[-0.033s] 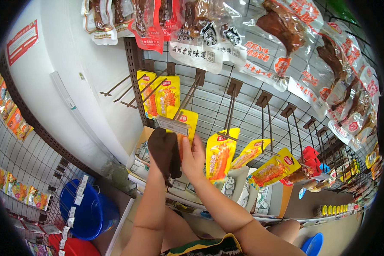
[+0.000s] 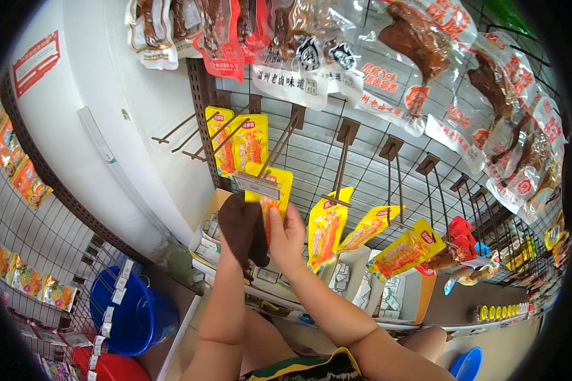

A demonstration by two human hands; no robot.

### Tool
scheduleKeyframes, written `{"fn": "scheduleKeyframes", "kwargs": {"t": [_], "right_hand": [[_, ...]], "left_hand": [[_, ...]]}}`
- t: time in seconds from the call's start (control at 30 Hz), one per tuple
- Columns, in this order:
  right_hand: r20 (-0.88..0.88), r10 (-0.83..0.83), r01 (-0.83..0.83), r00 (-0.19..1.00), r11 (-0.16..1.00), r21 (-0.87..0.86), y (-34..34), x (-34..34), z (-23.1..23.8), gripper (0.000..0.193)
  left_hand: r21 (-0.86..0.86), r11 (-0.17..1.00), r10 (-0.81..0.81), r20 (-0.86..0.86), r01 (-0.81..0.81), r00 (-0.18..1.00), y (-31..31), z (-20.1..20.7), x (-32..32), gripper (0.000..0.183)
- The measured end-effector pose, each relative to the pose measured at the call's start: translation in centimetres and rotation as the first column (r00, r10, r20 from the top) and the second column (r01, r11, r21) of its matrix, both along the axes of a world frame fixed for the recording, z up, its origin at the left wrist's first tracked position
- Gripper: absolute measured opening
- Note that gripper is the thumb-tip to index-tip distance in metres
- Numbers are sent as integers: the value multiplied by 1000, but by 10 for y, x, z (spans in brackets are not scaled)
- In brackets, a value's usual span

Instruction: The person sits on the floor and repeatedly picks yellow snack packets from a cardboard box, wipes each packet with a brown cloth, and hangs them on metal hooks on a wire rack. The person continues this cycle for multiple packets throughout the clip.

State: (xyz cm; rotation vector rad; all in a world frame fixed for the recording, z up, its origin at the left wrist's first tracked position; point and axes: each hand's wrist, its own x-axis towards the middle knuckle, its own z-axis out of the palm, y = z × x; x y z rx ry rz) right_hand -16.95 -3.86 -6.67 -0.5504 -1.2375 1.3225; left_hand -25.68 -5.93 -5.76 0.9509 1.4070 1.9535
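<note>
A yellow snack packet (image 2: 277,182) hangs on a metal hook behind a price-tag holder (image 2: 258,186). My right hand (image 2: 288,238) grips its lower right part, thumb across the front and the other fingers partly hidden behind. Close beside it on the left, a dark brown cloth (image 2: 240,223) covers my left hand (image 2: 229,251) and droops toward the wrist. The cloth hides the fingers of that hand and overlaps the packet's lower left edge. Two similar packets (image 2: 251,141) hang farther back on the left.
More yellow packets (image 2: 326,227) hang on hooks to the right. Bagged meat snacks (image 2: 419,38) overhang the top of the wire rack. Below stand open boxes (image 2: 422,295) of small packets. A blue bucket (image 2: 133,317) is on the floor at the left, beside a white column (image 2: 140,127).
The brown cloth has shifted slightly downward. My right thumb now lies farther over the packet's front. The packets to the right hang at slightly different angles.
</note>
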Motion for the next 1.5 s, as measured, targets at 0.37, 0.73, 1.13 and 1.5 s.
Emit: {"fn": "scheduleKeyframes", "kwargs": {"t": [0.37,0.73,1.13,1.5], "right_hand": [[324,53,-96,945,988,120,-86,60,6,12],[602,114,-291,790,935,205,-162,208,14,13],[699,119,-232,706,970,70,-179,276,-6,19],[821,193,-342,538,940,3,-119,250,-40,20]], "left_hand": [[-152,982,-81,217,116,973,-126,29,53,24],[-5,932,243,-735,-363,633,-178,-19,157,15],[-390,846,-533,-604,362,593,-184,-14,200,42],[-180,852,-518,-167,491,839,-127,-78,170,11]]}}
